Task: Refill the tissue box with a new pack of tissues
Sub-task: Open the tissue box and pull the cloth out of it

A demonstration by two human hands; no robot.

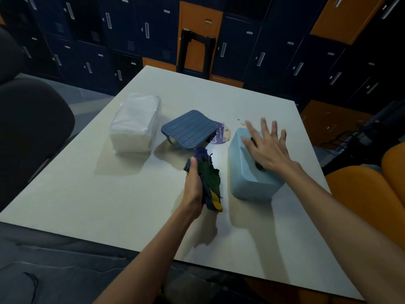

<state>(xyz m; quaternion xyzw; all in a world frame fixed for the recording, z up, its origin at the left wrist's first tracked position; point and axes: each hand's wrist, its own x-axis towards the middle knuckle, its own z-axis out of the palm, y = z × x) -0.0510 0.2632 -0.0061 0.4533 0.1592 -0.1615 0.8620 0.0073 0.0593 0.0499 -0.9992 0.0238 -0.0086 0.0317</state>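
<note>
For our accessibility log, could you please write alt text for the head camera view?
A person's right hand, fingers spread, is over a light blue tissue box on a white table, while the left hand grips a crumpled dark bundle. A dark blue slatted lid and a clear-wrapped tissue pack lie beyond.
</note>
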